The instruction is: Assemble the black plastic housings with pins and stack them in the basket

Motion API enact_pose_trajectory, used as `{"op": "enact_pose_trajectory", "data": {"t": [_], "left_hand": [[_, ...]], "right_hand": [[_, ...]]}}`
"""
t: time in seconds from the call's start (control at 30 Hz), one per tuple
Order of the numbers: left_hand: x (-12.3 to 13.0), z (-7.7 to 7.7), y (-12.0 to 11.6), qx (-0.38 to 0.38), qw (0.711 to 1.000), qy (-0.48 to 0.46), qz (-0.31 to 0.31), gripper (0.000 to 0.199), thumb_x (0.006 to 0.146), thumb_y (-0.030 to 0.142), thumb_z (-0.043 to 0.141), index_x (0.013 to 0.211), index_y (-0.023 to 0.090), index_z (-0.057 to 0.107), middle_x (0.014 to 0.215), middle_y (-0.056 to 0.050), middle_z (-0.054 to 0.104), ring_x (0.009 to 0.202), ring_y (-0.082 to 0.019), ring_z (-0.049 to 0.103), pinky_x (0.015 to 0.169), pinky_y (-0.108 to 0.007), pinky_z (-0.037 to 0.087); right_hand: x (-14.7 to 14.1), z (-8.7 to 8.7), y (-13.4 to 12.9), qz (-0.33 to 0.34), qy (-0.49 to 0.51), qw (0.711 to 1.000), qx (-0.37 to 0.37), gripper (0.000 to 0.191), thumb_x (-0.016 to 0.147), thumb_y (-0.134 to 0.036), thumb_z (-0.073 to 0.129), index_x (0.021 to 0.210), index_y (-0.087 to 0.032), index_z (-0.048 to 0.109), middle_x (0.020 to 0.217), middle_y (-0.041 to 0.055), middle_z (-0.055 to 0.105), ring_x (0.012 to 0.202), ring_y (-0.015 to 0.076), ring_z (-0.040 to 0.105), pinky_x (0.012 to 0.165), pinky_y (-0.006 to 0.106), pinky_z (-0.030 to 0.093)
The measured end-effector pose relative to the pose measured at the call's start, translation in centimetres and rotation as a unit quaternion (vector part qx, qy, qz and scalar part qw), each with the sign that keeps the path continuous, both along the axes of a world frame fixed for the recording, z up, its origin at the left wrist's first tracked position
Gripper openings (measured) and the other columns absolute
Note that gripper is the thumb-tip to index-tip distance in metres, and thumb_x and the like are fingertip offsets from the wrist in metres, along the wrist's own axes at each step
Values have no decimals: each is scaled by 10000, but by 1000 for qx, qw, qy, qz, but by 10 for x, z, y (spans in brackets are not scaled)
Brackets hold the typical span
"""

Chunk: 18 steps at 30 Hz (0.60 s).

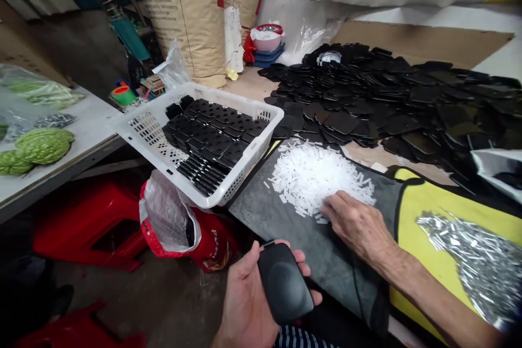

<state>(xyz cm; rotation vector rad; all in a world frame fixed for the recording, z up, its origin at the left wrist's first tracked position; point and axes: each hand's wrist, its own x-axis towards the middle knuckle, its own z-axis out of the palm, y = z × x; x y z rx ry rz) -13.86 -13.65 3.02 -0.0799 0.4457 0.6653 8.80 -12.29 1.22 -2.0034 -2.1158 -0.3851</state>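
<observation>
My left hand (244, 304) is at the bottom of the view, palm up, gripping a rounded black pad (283, 283). My right hand (354, 225) rests its fingertips on the edge of a pile of small white strips (314, 176), which lies on a dark grey mat (281, 223). Whether those fingers pinch any strips, I cannot tell. A white slotted plastic basket (163, 114) to the left of the mat holds stacked black pads (212, 133). A wide heap of similar black pads (391, 98) covers the board behind. Silvery strips (468, 261) lie on a yellow cloth (424, 212) under my right forearm.
Green bitter gourds (43, 147) lie on a white table at the left. Below the basket stand a red-and-white sack (175, 223) and a red plastic stool (89, 223). Large paper sacks (183, 11) and a pink bowl (267, 38) on blue containers stand behind.
</observation>
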Motion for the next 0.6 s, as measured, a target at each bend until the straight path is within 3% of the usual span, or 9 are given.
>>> {"op": "enact_pose_trajectory", "data": {"t": [0.13, 0.27, 0.33, 0.4, 0.43, 0.5, 0.57, 0.6], "left_hand": [[-8, 5, 10, 26, 998, 20, 54, 314, 892, 277, 406, 996, 80, 627, 1096, -191, 618, 1004, -293, 572, 861, -550, 431], [-2, 5, 14, 64, 992, 81, 69, 226, 822, 149, 478, 987, 110, 627, 1098, -180, 626, 1000, -317, 581, 798, -538, 477], [5, 2, 14, 73, 990, 110, 55, 203, 807, 124, 490, 957, 102, 625, 1049, -181, 645, 951, -303, 604, 740, -499, 514], [13, 0, 14, 85, 987, 128, 34, 171, 805, 145, 507, 932, 95, 611, 947, -178, 670, 839, -281, 636, 641, -446, 543], [18, -1, 13, 95, 986, 135, 22, 162, 800, 158, 519, 926, 96, 599, 888, -170, 677, 768, -270, 647, 588, -420, 545], [25, 0, 12, 128, 981, 146, -4, 145, 761, 158, 563, 895, 103, 571, 784, -141, 680, 630, -244, 646, 507, -378, 534], [32, 3, 9, 160, 973, 161, -37, 149, 709, 125, 607, 844, 106, 546, 733, -118, 676, 565, -220, 635, 489, -355, 529], [34, 5, 8, 174, 969, 170, -52, 167, 681, 104, 628, 820, 105, 536, 723, -110, 675, 552, -211, 630, 487, -346, 529]], "right_hand": [[-1, -1, -3, 41, -41, 998, 27, 202, 860, -157, 444, 679, -175, 532, 626, 28, 519, 495, 139, 489, 461, 259, 305], [5, 7, -4, 69, -34, 996, 35, 159, 828, -108, 465, 708, -194, 522, 605, 27, 528, 471, 143, 495, 436, 270, 307], [7, 13, -5, 40, 40, 997, 50, 139, 843, -154, 470, 727, -208, 523, 598, 29, 556, 455, 148, 506, 429, 271, 313], [4, 23, -8, -6, 200, 978, 51, 148, 860, -249, 489, 721, -215, 529, 558, 25, 563, 421, 140, 507, 422, 256, 344], [0, 29, -12, -26, 308, 950, 30, 177, 859, -301, 501, 710, -212, 537, 533, 21, 559, 404, 133, 504, 413, 242, 361], [-11, 43, -21, -56, 515, 854, -46, 221, 833, -370, 540, 695, -199, 567, 506, 14, 552, 401, 122, 507, 395, 214, 389], [-25, 53, -31, -80, 637, 760, -102, 226, 785, -375, 600, 681, -174, 591, 529, 15, 564, 450, 120, 519, 419, 203, 415], [-31, 56, -36, -95, 665, 733, -109, 210, 757, -356, 631, 681, -163, 600, 547, 13, 567, 478, 117, 519, 439, 201, 422]]}}
